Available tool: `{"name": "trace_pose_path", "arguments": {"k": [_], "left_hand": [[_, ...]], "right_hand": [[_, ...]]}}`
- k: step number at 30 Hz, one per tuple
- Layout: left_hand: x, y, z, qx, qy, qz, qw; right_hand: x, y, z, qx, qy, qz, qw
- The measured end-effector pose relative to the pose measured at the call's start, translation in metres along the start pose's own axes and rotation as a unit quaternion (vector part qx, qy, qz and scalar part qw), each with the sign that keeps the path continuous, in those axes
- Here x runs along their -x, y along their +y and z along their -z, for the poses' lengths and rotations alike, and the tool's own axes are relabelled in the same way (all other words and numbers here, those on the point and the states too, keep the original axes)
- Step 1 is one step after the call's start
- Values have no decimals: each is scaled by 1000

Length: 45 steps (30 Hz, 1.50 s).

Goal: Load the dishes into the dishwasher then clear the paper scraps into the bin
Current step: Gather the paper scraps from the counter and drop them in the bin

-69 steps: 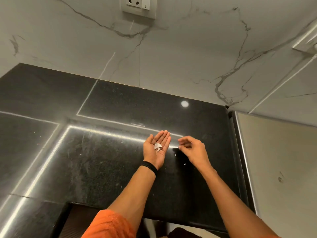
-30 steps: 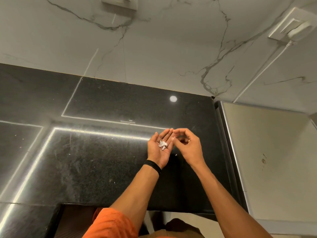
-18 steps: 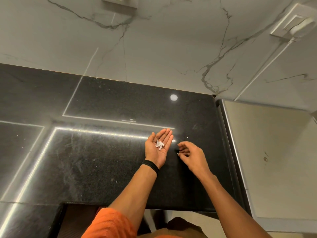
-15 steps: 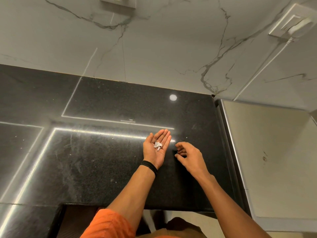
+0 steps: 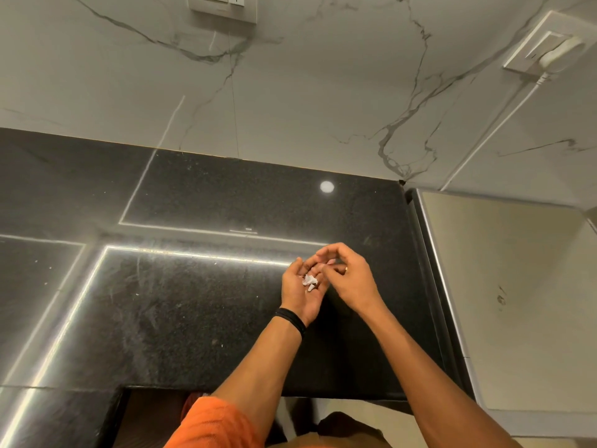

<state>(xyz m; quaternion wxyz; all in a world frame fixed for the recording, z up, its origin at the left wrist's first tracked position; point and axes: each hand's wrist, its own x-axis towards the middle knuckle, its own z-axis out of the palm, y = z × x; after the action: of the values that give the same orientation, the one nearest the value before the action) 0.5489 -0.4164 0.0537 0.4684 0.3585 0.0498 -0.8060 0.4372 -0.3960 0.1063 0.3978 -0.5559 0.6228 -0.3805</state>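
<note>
Left hand [image 5: 300, 292]: fingertips covered by the right hand [image 5: 350, 279].
Right hand pinch: fingers curled; whether they hold anything cannot be told.
Small white torn paper scraps [image 5: 310, 282]: pieces overlap in the left palm, count unreadable.
White specks [image 5: 222, 345] on glossy black stone bench [image 5: 193, 318]: too small to identify.
Grey wall socket plate [image 5: 223, 8]: cut by top edge.
Orange sleeve [image 5: 210, 425]: cut by bottom edge.

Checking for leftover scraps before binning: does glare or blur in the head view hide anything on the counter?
All head view: strip reflections and a round lamp spot glare on the black countertop and could mask white specks; paper scraps in the left hand read sharp; fingers of the right hand are slightly blurred, so a pinched scrap is unclear; wide-angle bows its edges.
</note>
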Motion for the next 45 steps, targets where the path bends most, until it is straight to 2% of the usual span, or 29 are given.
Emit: {"name": "trace_pose_path", "arguments": {"k": [7,11,14,19,22,27,33,35,37,39,42,45], "left_hand": [[1,1,-13,8,-33,4,999],[-1,1,-13,43,-18,12,999],[1,3,-12,66,-8,-5,998],[6,8,-6,84,13,-49,995],[9,7,-4,94,28,-73,992],[19,-1,-3,107,45,-114,987],[27,-15,-2,127,61,-143,980],[27,-21,-2,140,63,-154,976],[26,-27,-3,149,62,-162,973],[27,-31,-2,154,62,-171,971],[28,-38,5,163,64,-185,967],[28,-49,9,172,67,-198,963]], "right_hand": [[-1,2,9,74,10,49,996],[-12,16,33,12,112,23,993],[-24,40,60,49,138,-20,989],[-35,77,82,147,52,-50,987],[-38,85,77,168,3,-17,986],[-48,88,73,208,-33,47,977],[-65,90,78,303,-84,136,939],[-72,88,78,324,-114,140,929],[-76,87,81,273,-131,78,950],[-70,90,85,161,-126,10,979],[-47,103,92,74,-104,9,992],[-23,108,90,83,-126,26,988]]}}
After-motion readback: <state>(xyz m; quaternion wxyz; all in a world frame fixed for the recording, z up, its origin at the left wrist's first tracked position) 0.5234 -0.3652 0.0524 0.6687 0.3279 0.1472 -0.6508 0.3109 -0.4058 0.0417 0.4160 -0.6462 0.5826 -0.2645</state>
